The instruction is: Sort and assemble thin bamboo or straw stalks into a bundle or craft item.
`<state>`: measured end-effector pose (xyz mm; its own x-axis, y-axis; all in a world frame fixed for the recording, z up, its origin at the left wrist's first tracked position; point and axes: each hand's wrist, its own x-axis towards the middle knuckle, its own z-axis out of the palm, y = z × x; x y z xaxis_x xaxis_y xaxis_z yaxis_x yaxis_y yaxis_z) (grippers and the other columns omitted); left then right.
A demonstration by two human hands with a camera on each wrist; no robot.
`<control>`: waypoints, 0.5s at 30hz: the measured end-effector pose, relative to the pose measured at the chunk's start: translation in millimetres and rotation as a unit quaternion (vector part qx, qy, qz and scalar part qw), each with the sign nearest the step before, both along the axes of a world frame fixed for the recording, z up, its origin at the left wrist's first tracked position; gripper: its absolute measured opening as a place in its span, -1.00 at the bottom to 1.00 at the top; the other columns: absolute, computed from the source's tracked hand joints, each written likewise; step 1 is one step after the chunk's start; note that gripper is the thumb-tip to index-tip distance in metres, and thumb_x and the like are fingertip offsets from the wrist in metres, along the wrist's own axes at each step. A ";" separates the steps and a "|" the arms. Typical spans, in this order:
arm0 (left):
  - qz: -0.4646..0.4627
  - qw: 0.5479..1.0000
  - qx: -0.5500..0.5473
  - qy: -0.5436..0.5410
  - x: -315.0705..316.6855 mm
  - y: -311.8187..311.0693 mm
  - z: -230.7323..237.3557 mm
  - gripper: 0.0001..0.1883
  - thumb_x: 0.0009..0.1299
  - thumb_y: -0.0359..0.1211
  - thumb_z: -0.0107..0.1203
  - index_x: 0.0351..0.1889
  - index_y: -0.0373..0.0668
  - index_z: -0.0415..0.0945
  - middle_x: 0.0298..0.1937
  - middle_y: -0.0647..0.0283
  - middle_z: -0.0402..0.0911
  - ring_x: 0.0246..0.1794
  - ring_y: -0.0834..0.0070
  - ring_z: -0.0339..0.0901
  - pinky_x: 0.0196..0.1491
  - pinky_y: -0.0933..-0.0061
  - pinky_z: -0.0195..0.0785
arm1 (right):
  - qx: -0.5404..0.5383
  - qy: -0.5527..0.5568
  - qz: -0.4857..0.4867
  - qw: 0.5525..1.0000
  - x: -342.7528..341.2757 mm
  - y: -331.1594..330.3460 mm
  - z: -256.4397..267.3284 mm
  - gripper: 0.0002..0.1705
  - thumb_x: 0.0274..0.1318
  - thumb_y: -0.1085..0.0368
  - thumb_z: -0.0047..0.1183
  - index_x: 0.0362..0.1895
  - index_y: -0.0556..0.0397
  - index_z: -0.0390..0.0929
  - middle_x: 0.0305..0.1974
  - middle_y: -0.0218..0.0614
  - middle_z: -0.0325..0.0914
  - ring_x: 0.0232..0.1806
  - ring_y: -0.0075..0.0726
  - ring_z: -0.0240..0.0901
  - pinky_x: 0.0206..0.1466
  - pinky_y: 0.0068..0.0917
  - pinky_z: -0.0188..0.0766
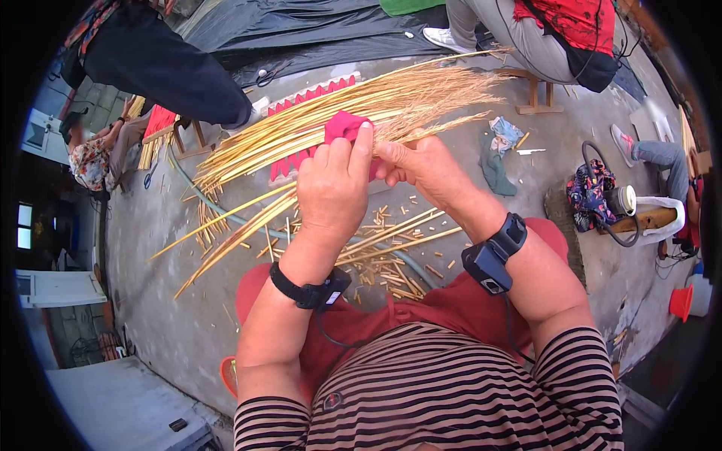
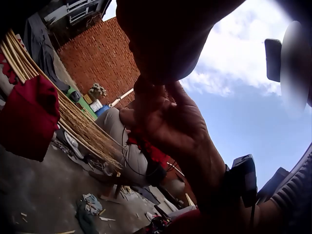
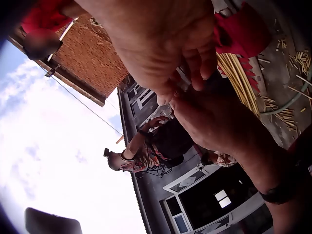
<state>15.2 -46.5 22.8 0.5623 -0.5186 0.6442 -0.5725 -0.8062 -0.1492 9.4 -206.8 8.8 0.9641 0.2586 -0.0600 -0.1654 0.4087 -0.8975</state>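
Concrete floor (image 1: 150,301) runs under everything, with a black sheet (image 1: 301,37) spread beyond the big stalk bundle (image 1: 278,139), which I take as my landmark. On my feed from the head camera, a red cloth (image 1: 344,124) shows over the near edge of the bundle, just past the knuckles. Both wrist views show it close by, though I can't make out what supports it.

The left hand (image 1: 333,180) has its fingers bent, and the right hand (image 1: 429,169) brings thumb and forefinger in to meet them, over the bundle's near side. Whatever sits between those fingertips is hidden or too small, so I can't tell what either hand grips, if anything.

My first worry is exactly that: with the fingertips crowded together and dark in both wrist views, a small thing could slip out unnoticed and be lost among the cut pieces (image 1: 395,278) scattered nearer the body than the bundle. Long loose stalks (image 1: 242,237) pass under the forearms on that near side; an elbow dropping too low might knock them askew. A foot catching the hose (image 1: 414,263), also nearer than the bundle, could jolt the whole job.
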 end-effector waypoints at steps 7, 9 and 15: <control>-0.067 0.913 -0.245 0.318 -10.6 -2.6 -2.8 -0.58 0.34 -0.31 0.03 0.15 -0.18 0.31 -0.33 0.18 0.52 -0.34 0.30 0.53 -0.26 0.36 0.40 | -0.038 -0.071 -0.068 0.994 4.3 0.8 -1.6 -0.80 0.13 0.31 0.06 -0.22 0.19 0.51 -0.43 -0.33 0.55 -0.43 -0.54 0.49 -0.36 -0.61 0.45; -0.120 0.802 -0.324 0.487 -4.5 6.4 -2.7 -0.66 0.38 -0.29 0.00 0.07 -0.20 0.36 -0.39 0.22 0.51 -0.40 0.42 0.51 -0.33 0.42 0.39 | -0.050 -0.076 -0.045 0.995 3.2 0.4 -1.5 -0.81 0.13 0.32 0.06 -0.24 0.19 0.51 -0.44 -0.32 0.56 -0.43 -0.53 0.50 -0.36 -0.61 0.46; -0.138 0.609 -0.420 0.659 10.6 27.4 1.9 -0.86 0.39 -0.30 0.00 -0.21 -0.15 0.44 -0.51 0.48 0.39 -0.58 0.79 0.25 -0.52 0.76 0.11 | -0.117 -0.081 -0.032 0.989 4.7 1.4 1.9 -0.84 0.11 0.31 0.07 -0.31 0.17 0.53 -0.47 -0.35 0.55 -0.50 -0.58 0.46 -0.42 -0.64 0.42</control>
<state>25.8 -19.1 24.8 0.8438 -0.5097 -0.1681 0.1194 -0.1271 0.9847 14.0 -205.5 10.7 0.9799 0.1941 0.0461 0.0082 0.1918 -0.9814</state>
